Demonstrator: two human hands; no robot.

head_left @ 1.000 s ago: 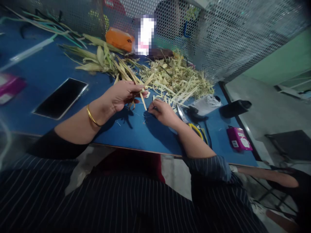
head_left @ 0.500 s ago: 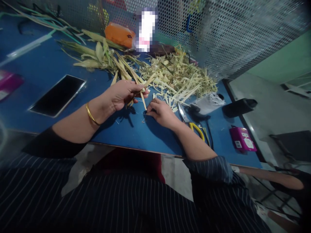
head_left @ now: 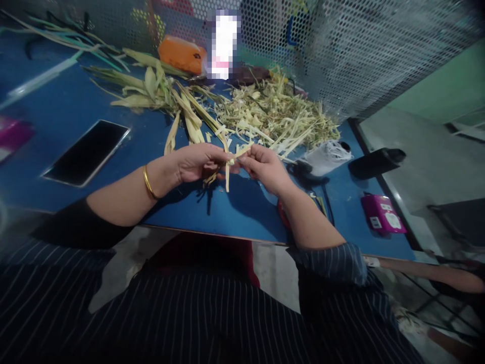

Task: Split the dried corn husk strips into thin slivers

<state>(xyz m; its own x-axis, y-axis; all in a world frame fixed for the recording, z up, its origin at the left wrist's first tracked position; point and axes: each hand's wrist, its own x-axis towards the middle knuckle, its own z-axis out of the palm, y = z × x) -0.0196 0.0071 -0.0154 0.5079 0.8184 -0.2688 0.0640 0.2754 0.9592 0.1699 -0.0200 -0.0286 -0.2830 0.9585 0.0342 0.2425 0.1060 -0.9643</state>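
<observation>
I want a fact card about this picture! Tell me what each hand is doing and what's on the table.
Left hand: holds crossing pale strips
Right hand: pinches one strip
Left wrist: gold bangle
Table: blue
Beyond the hands: dry leaves, shredded heap, orange packet
Left side: phone, screen dark
Right side: black cylinder, purple packet

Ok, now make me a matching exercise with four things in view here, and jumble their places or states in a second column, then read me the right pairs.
Column one
1. Pale strips
2. Phone
3. Gold bangle
4. Orange packet

Column two
A. Around the wrist of the left hand
B. Back by the mesh panel
C. Lying flat, dark screen up
D. Between the left hand and the right hand

Right pairs: 1-D, 2-C, 3-A, 4-B.
</observation>
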